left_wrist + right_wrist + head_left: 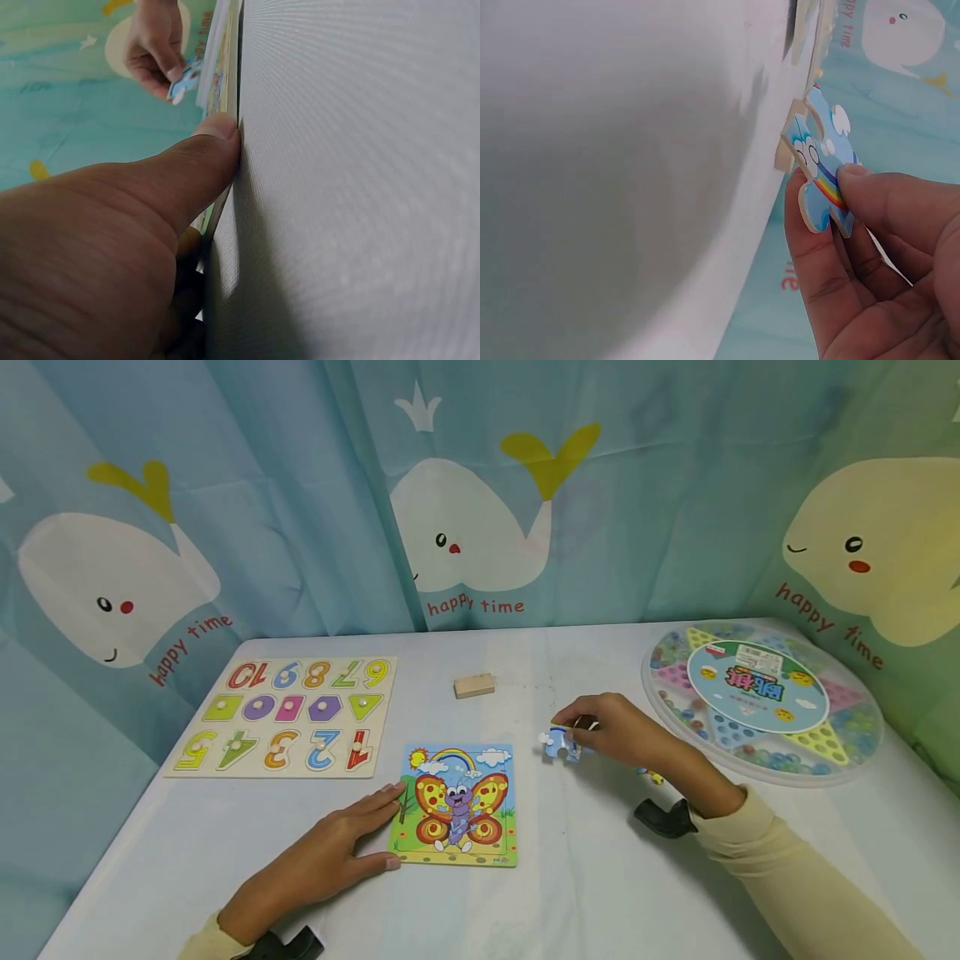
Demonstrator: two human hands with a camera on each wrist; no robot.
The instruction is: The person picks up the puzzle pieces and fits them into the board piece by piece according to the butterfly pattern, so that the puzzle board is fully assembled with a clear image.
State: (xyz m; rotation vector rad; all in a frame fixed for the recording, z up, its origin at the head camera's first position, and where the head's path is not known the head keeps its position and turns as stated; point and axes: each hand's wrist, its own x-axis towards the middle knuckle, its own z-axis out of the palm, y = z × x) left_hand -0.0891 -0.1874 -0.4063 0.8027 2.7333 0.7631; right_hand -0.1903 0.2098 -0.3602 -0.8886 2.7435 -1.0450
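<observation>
A square butterfly puzzle board lies on the white table, its picture showing a rainbow, sun and clouds. At its left edge rests my left hand, fingers extended onto the upper side and thumb at the lower corner. The left wrist view shows that thumb pressed against the board's edge. To the right of the board, my right hand pinches blue jigsaw pieces between thumb and fingers, just over the table. Cartoon eyes, a rainbow stripe and a cloud show on them. Below that wrist, yellow-and-blue pieces are partly hidden.
Back left lies a wooden number and shape board. A small wooden block sits behind the butterfly board. At the right is a round clear game case with coloured marbles. A whale-print curtain hangs along the table's back edge.
</observation>
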